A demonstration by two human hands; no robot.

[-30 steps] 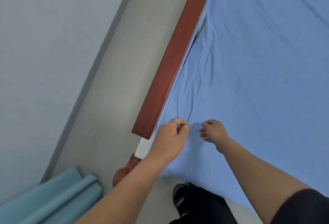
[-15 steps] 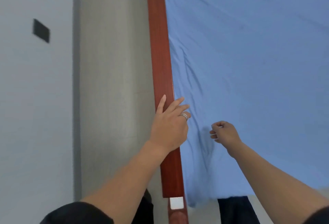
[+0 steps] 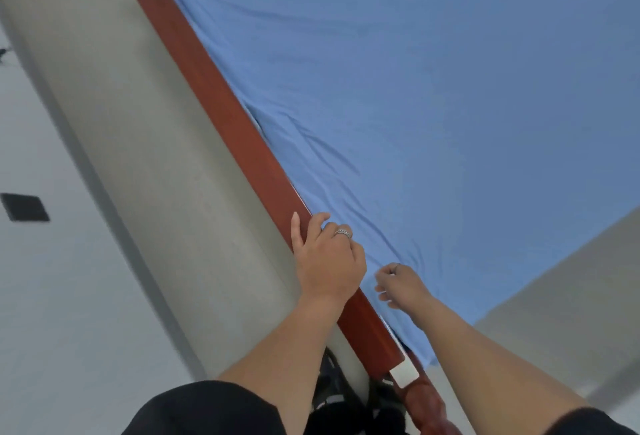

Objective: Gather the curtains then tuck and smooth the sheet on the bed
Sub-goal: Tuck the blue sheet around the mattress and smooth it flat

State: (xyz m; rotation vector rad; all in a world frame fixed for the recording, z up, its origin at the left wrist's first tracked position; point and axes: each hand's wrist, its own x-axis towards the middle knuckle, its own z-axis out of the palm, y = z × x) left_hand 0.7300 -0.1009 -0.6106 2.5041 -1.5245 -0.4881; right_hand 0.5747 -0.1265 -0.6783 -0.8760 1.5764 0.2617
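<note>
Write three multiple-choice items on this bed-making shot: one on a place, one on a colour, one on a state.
1. Where is the left hand?
A. on the floor
B. on a pillow
C. on the wooden rail

2. What colour is the sheet?
A. white
B. blue
C. green

3. How does the sheet lie beside the rail, near the left hand?
A. creased
B. perfectly flat
C. piled in a heap

Answers:
1 C: its thumb lies along the rail's outer face and its fingers curl over the top.
2 B: the whole spread is blue.
3 A: creases run across the sheet just beside the rail.
</note>
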